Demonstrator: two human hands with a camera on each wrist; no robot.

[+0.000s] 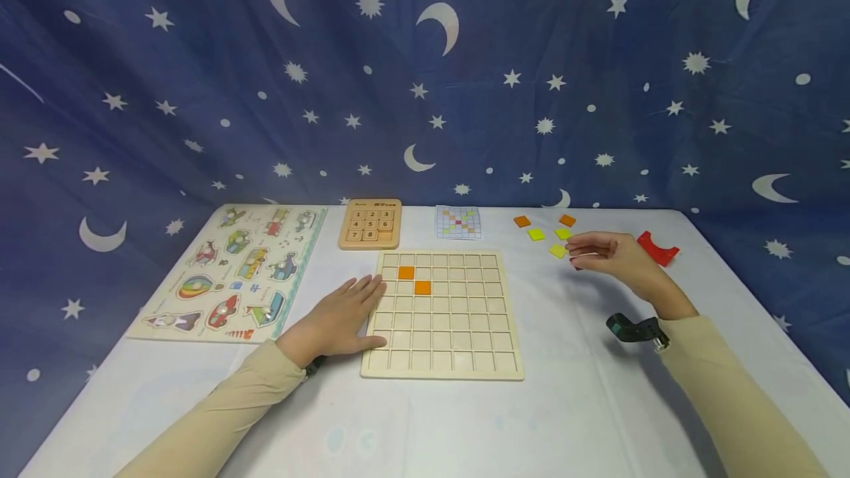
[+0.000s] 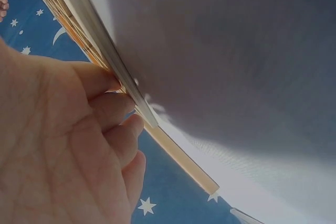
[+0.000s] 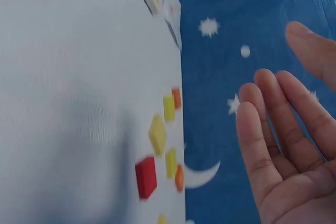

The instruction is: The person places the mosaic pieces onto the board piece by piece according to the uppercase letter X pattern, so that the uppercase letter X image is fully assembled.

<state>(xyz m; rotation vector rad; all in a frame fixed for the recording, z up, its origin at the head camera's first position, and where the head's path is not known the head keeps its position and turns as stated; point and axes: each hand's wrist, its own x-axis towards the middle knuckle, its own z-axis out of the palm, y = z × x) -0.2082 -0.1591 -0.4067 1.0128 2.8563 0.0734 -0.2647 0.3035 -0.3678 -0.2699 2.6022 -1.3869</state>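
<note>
On the table [image 1: 564, 397] lay one pale, gridded board [image 1: 441, 321] holding two orange tiles [image 1: 406, 272]. The left grip [image 1: 339, 319], fingers stretched, touched its edge; the right grip [image 1: 614, 258], loosely unfolded, held nothing. Nearby I counted two orange pieces [image 1: 522, 221], one red piece [image 3: 146, 178], at least three yellow pieces [image 1: 536, 234].

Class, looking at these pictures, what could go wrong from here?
The left hand rests on the beige, square, gridded board; a nudge might shift its two orange square tiles. The right hand, empty near the small red tile, might knock the neighbouring yellow square tiles.
</note>
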